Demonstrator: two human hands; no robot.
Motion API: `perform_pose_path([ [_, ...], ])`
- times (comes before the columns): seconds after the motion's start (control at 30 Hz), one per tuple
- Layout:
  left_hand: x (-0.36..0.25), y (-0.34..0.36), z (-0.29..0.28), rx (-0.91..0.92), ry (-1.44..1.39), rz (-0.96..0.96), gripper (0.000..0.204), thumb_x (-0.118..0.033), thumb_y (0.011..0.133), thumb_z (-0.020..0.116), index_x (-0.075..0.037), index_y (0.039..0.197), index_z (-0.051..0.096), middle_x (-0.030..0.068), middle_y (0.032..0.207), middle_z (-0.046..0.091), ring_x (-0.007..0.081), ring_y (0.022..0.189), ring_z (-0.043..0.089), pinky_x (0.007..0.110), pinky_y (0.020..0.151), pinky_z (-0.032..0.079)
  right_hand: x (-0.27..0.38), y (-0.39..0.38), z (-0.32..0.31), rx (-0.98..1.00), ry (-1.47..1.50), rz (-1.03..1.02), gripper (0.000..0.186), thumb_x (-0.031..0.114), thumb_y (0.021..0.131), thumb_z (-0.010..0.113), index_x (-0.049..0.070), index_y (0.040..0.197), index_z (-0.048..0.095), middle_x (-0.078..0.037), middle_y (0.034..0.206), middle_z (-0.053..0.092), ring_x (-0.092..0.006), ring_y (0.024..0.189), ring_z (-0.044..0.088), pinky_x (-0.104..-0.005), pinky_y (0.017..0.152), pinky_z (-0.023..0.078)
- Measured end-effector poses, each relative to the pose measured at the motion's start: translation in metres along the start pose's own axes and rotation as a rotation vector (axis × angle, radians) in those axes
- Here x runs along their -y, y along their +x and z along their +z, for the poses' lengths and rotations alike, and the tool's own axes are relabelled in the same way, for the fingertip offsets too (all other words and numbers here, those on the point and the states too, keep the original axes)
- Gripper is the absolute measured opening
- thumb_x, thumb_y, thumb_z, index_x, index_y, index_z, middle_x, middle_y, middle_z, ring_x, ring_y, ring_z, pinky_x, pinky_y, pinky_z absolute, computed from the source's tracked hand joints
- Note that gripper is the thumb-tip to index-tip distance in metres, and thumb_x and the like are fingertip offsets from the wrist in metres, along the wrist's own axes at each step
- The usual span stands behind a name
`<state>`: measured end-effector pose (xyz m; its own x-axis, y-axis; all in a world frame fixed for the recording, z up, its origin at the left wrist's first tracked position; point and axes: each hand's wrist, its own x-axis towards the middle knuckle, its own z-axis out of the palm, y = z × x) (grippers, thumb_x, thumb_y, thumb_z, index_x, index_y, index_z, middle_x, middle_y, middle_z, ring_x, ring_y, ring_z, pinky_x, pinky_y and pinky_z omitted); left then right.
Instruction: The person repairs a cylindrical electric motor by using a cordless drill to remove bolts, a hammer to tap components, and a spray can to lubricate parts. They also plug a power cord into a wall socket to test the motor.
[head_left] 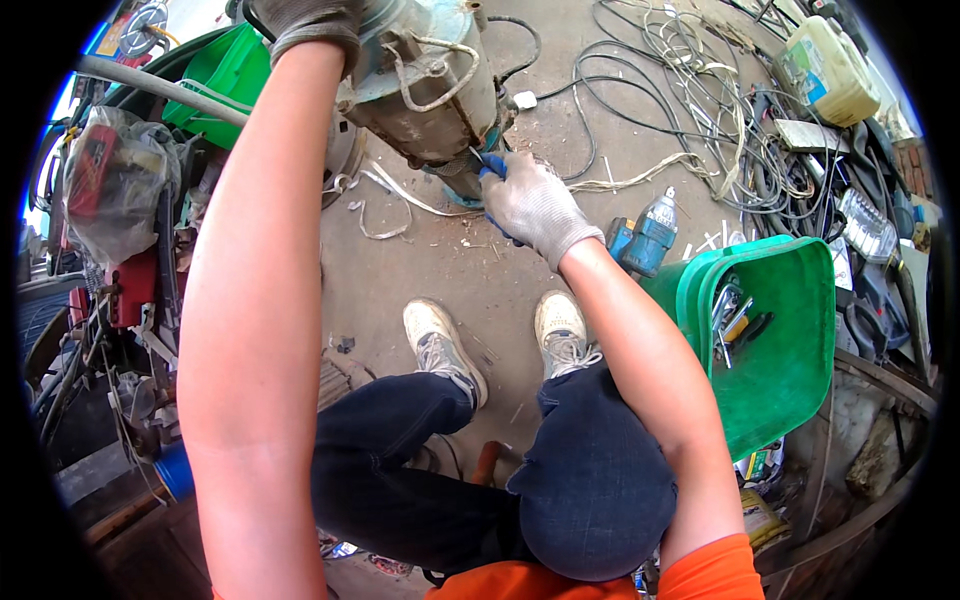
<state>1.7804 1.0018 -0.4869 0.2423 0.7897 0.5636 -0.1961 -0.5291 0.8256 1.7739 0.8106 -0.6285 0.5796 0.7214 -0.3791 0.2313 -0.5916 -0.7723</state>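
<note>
A worn grey and teal metal machine housing [415, 100], perhaps a motor or pump, stands upright on the floor ahead of me. Pale cord is looped across its upper side. My gloved left hand [312, 22] is at the housing's upper left, its fingers cut off by the picture's edge. Closed at the lower right of the housing, my gloved right hand [535, 203] grips a slim tool [476, 154] whose thin metal shaft points at the machine. The fingers hide most of its handle, so its kind is unclear. A blue cordless drill [650, 235] lies just right of that hand.
A green bucket [790, 340] with hand tools inside stands by my right arm. Tangled cables [690, 100] spread over the floor at the far right, near a yellowish jerrycan [825, 72]. Clutter and a green tub [225, 85] line the left. Loose straps [385, 190] lie below the machine.
</note>
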Motion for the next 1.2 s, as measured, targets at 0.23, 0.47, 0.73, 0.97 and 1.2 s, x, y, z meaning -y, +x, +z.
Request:
perform_pose_path([
  [0.23, 0.001, 0.002, -0.001, 0.046, -0.069, -0.046, 0.034, -0.032, 0.084, 0.077, -0.001, 0.08, 0.064, 0.0013, 0.065, 0.058, 0.0093, 0.052, 0.05, 0.025, 0.049, 0.038, -0.009, 0.006, 0.002, 0.285, 0.867, 0.297, 0.028, 0.023, 0.098, 0.05, 0.007, 0.116, 0.063, -0.003, 0.071, 0.06, -0.0134, 0.055, 0.056, -0.032, 0.048, 0.051],
  [0.47, 0.002, -0.006, 0.011, 0.076, -0.186, -0.063, 0.032, -0.03, 0.084, 0.077, -0.001, 0.082, 0.063, 0.0022, 0.064, 0.058, 0.01, 0.049, 0.05, 0.026, 0.047, 0.041, -0.069, 0.011, -0.005, -0.122, 1.229, 0.204, 0.029, 0.025, 0.099, 0.052, 0.006, 0.119, 0.062, -0.001, 0.068, 0.055, -0.0119, 0.053, 0.053, -0.0277, 0.045, 0.047],
  [0.73, -0.001, -0.005, 0.005, 0.051, -0.148, -0.059, 0.031, -0.028, 0.085, 0.077, -0.001, 0.082, 0.062, 0.0017, 0.061, 0.056, 0.0099, 0.049, 0.051, 0.026, 0.046, 0.04, -0.048, -0.004, -0.013, -0.183, -0.096, -0.039, 0.033, 0.026, 0.096, 0.047, 0.007, 0.115, 0.067, -0.018, 0.091, 0.069, -0.0292, 0.084, 0.068, -0.0397, 0.077, 0.053],
  [0.97, -0.004, -0.004, 0.001, 0.066, -0.109, -0.023, 0.032, -0.03, 0.084, 0.077, -0.002, 0.08, 0.064, 0.001, 0.061, 0.057, 0.0096, 0.05, 0.051, 0.026, 0.046, 0.039, -0.012, 0.0, -0.014, -0.192, -0.465, -0.187, 0.026, 0.022, 0.089, 0.052, 0.007, 0.1, 0.07, -0.019, 0.098, 0.071, -0.0335, 0.095, 0.069, -0.0443, 0.085, 0.053],
  [1.2, 0.002, 0.0, -0.001, 0.067, -0.094, -0.077, 0.034, -0.032, 0.084, 0.077, -0.001, 0.078, 0.065, 0.0012, 0.061, 0.057, 0.0093, 0.05, 0.05, 0.026, 0.046, 0.038, -0.014, 0.006, -0.006, -0.178, -0.615, -0.26, 0.023, 0.016, 0.087, 0.054, 0.008, 0.1, 0.07, -0.017, 0.095, 0.072, -0.0319, 0.091, 0.071, -0.0439, 0.078, 0.056],
])
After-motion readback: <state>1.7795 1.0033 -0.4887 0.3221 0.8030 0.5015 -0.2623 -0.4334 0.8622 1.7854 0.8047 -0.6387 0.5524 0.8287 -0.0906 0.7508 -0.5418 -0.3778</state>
